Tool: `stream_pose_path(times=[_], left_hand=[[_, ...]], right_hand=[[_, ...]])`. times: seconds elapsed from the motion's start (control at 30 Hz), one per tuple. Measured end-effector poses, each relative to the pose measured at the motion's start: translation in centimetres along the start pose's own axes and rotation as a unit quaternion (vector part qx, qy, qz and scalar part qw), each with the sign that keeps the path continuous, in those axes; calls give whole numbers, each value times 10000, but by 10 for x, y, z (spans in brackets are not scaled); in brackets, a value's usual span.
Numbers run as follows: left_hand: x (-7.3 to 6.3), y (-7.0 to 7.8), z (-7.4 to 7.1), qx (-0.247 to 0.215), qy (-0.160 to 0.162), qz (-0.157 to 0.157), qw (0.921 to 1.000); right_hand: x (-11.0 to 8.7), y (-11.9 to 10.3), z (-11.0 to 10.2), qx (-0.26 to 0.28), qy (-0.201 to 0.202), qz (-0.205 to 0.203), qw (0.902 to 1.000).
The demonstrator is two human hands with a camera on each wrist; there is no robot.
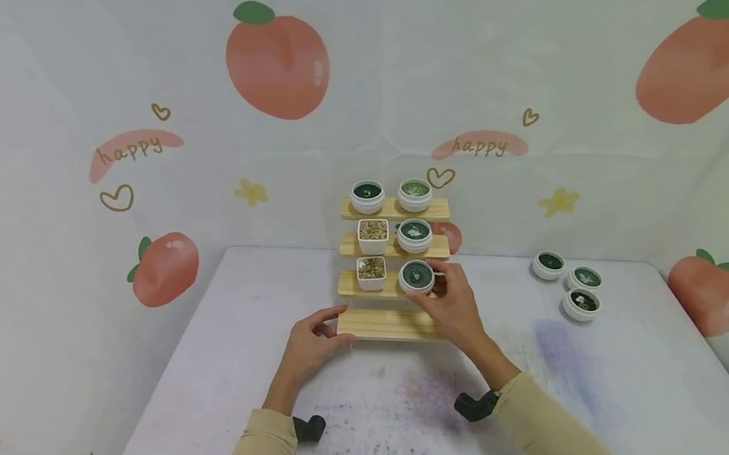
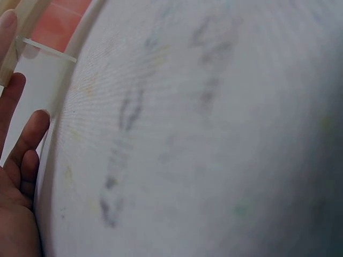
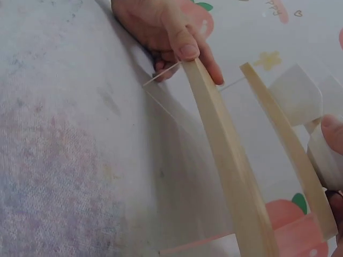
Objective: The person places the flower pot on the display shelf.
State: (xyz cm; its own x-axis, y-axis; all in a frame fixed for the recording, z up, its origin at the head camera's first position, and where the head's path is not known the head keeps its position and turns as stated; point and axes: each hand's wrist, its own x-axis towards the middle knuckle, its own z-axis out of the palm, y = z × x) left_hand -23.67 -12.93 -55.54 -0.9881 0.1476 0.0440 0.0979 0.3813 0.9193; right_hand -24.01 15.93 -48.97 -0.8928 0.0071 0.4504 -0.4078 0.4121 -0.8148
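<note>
A four-tier wooden display stand [image 1: 386, 321] with clear side supports stands on the table. My left hand [image 1: 305, 348] pinches the left end of its lowest board, with the thumb in front and a finger behind, as the right wrist view also shows. My right hand [image 1: 458, 308] holds a round white cup with dark green contents [image 1: 417, 277] between thumb and fingers, at the right of the second board from the bottom. Left of it sits a square white cup with grainy contents [image 1: 372, 274]. In the right wrist view, the held cup [image 3: 324, 158] is partly cut off.
Higher boards carry another square cup [image 1: 373, 234] and round cups with green tops, such as a light green one [image 1: 415, 194]. To the right on the table [image 1: 399, 445] stand three more round cups [image 1: 581, 304]. A patterned cloth backdrop [image 1: 384, 81] rises close behind the stand.
</note>
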Motion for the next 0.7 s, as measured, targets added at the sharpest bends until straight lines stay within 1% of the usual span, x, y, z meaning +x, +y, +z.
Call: stream_pose_path(times=[0.13, 0.23, 0.37, 0.53, 0.7], left_hand=[[0, -1, 0, 56, 64, 47, 10000], [0, -2, 1, 125, 85, 44, 9999], [0, -1, 0, 159, 75, 25, 9998], [1, -1, 0, 156, 56, -31, 9999], [1, -3, 0, 114, 31, -19, 9999]], right_hand=[[1, 0, 2, -326, -20, -4, 9995], [2, -1, 4, -597, 46, -10, 9982], [1, -3, 6, -781, 173, -87, 9968], [0, -8, 6, -735, 160, -63, 9971], [0, -12, 3, -641, -35, 253, 9976]])
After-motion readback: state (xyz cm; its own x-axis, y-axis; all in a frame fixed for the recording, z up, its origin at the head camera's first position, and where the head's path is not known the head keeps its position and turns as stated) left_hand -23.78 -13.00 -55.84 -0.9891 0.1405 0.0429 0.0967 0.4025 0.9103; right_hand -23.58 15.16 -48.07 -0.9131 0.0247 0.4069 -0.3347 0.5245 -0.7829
